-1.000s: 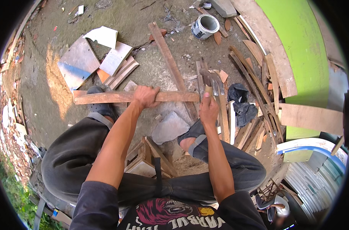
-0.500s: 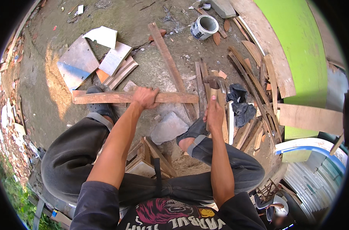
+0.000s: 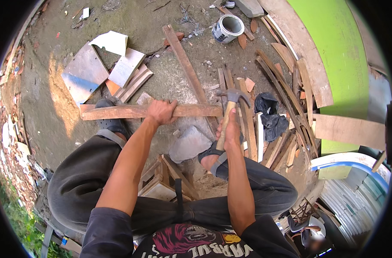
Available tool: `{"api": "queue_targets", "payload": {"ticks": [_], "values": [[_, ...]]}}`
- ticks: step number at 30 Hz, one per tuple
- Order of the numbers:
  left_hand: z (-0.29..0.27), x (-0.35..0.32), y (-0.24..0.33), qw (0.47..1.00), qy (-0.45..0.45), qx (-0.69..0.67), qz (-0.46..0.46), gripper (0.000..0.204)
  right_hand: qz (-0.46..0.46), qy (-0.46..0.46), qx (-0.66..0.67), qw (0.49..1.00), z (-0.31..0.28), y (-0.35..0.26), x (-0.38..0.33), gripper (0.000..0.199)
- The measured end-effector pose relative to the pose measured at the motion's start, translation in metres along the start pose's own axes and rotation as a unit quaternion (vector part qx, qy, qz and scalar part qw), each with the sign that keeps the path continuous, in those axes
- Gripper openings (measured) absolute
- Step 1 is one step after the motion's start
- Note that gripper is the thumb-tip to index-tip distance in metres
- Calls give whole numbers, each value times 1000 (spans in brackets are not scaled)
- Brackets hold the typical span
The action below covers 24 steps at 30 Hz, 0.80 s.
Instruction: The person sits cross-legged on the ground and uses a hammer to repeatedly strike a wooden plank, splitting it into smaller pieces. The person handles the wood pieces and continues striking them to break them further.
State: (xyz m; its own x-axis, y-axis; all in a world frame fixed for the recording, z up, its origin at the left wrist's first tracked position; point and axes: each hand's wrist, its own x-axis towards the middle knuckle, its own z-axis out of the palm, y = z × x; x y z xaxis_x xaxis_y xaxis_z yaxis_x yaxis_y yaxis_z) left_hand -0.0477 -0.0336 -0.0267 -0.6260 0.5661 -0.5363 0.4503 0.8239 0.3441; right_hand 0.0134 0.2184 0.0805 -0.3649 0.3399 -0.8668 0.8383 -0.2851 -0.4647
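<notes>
My left hand (image 3: 162,111) is wrapped round a long wooden batten (image 3: 118,112) that lies crosswise in front of me. Under its left end shows my dark shoe (image 3: 105,105). In my right hand (image 3: 230,129) is a claw hammer (image 3: 233,95), gripped by its pale wooden handle. The hammer head is level with the batten's right end, close beside it; whether they touch I cannot tell. A second long wooden strip (image 3: 185,60) runs away from me and passes beneath the batten. Just nearer than the batten lies a grey stone slab (image 3: 189,144).
Cut boards (image 3: 86,73) lie at the far left. A metal can (image 3: 227,29) stands at the far right. Black plastic (image 3: 271,118) and several wood strips (image 3: 286,90) are piled on the right, near a green panel (image 3: 340,56). A person (image 3: 310,234) is at the lower right.
My right hand has swung the hammer left and nearer the batten's right end, tilting it. My left hand stays on the batten, which has barely moved.
</notes>
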Motion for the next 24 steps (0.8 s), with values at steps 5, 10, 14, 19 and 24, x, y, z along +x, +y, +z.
{"api": "queue_targets", "payload": {"ticks": [5,10,14,19,24], "values": [[-8,4,7,1000,-9,-2,4,55,-40,122,22,992,-28,1,16,69],[-4,7,5,999,37,-6,15,52,80,-20,-37,996,-6,8,38,65],[-6,-1,6,1000,-8,-7,3,52,6,34,17,999,-24,-19,12,66],[-9,0,6,1000,-1,0,10,53,13,75,-90,993,-26,-3,16,69],[3,1,8,999,27,4,19,55,78,-6,-64,995,-8,1,27,67]]}}
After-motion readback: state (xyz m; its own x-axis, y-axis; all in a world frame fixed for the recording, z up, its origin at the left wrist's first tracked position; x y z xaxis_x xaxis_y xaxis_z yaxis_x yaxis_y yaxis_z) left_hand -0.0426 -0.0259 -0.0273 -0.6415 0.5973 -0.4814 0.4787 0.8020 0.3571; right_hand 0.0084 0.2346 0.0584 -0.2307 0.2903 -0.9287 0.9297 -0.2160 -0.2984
